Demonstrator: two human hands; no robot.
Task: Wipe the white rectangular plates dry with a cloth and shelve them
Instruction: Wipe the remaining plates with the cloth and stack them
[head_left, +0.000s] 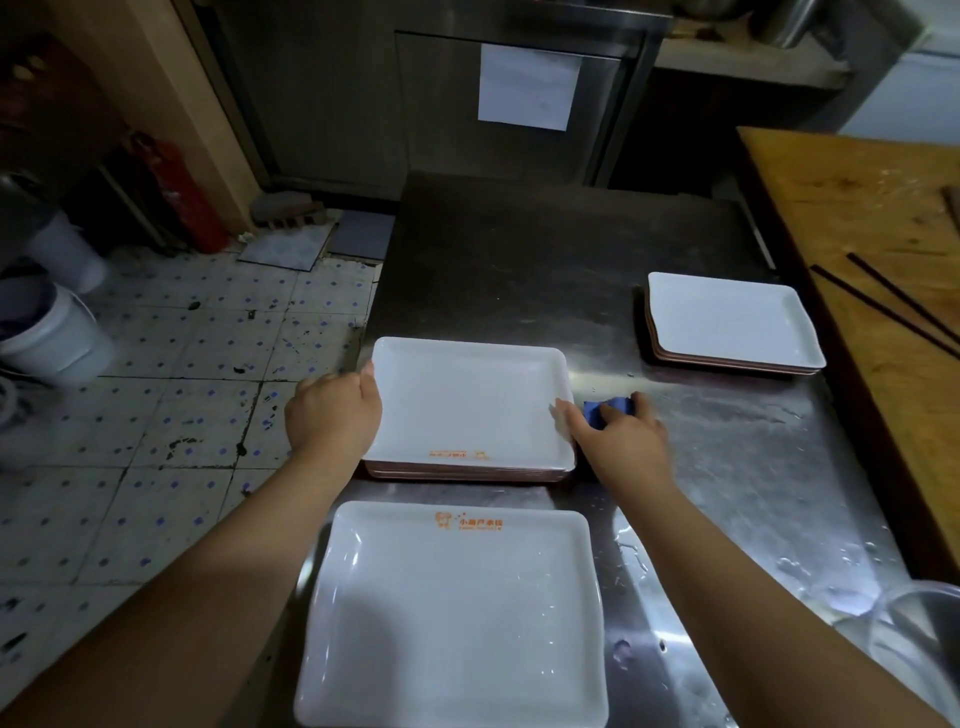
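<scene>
Three stacks of white rectangular plates sit on a wet steel table (545, 260). On the middle stack, the top plate (467, 400) is gripped at its left edge by my left hand (332, 415). My right hand (618, 441) holds a crumpled blue cloth (608, 408) against that plate's right edge, thumb on the rim. A nearer plate (452, 618) with an orange logo lies close to me, with water drops on it. A third stack (732, 322) sits at the far right of the table.
A wooden counter (883, 260) with dark chopsticks (893, 306) borders the table on the right. A metal bowl (919, 639) stands at the near right corner. White buckets (57, 332) and a red extinguisher (187, 202) stand on the tiled floor to the left.
</scene>
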